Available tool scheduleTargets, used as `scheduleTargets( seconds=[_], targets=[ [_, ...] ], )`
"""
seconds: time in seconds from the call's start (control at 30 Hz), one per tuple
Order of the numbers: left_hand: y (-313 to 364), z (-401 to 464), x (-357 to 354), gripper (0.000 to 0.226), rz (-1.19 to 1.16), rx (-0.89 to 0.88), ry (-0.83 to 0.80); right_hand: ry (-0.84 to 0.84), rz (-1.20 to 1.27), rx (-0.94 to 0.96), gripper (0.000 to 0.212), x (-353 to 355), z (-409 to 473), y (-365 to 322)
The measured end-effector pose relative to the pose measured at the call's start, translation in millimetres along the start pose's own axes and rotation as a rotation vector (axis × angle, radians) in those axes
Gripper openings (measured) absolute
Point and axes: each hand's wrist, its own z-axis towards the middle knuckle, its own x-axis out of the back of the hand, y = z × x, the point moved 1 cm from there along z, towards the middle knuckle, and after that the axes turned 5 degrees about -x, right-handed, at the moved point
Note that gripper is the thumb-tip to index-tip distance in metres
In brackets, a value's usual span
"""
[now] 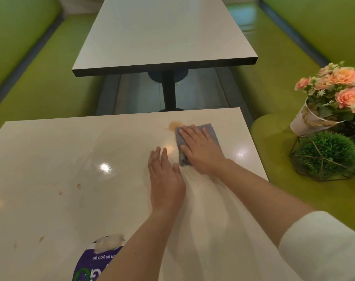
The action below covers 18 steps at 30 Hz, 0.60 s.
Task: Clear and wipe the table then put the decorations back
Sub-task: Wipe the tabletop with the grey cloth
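The person leans over a cream-coloured table (50,159) with both forearms stretched out across it. The right hand (201,149) lies flat on a folded grey cloth (210,131), its fingers straight and spread, pressing the cloth down on the far right part of the tabletop. Just beyond the cloth's far left corner sits an orange-brown stain (174,125), touching or nearly touching the cloth's edge. The left hand (166,179) rests palm down on the bare tabletop just left of and nearer than the cloth, fingers straight and together, holding nothing. Smaller brown specks (59,192) dot the near left of the table, and pale streaks run along the surface under the right forearm. At the near edge a purple round sticker (87,264) with upside-down white lettering is fixed to the table, with a whitish crumpled lump (109,243) lying on its far rim. The decorations stand off the table on the green bench seat (284,189) to the right: a white pot of peach and pink flowers (335,86), tilted, and just nearer than it a green ball plant in a wire frame (326,155). Beyond the near table, across a gap, stands a second table (152,37) with a dark edge on a black post.
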Motion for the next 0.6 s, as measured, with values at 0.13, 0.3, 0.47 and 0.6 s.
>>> scheduleTargets(
  seconds=[0.13, 0.3, 0.47, 0.6],
  targets=[
    [-0.2, 9.3, 7.4, 0.051, 0.043, 0.019, -0.094, 0.010, 0.010, 0.070, 0.071, 3.6, -9.4, 30.4],
    [-18.4, 49.0, 42.4, 0.043, 0.136, -0.079, -0.168, 0.068, -0.020, -0.286, 0.062, 10.9, 13.2, 54.2],
    [-53.7, 96.6, 71.3, 0.062, 0.342, 0.062, -0.296, -0.003, 0.049, 0.057, 0.063, -0.4, -16.1, -6.5],
    [-56.6, 106.2, 74.6, 0.075, 0.421, 0.144, -0.373, 0.011, -0.007, -0.010, 0.062, 7.2, 9.8, 26.7]
  ],
)
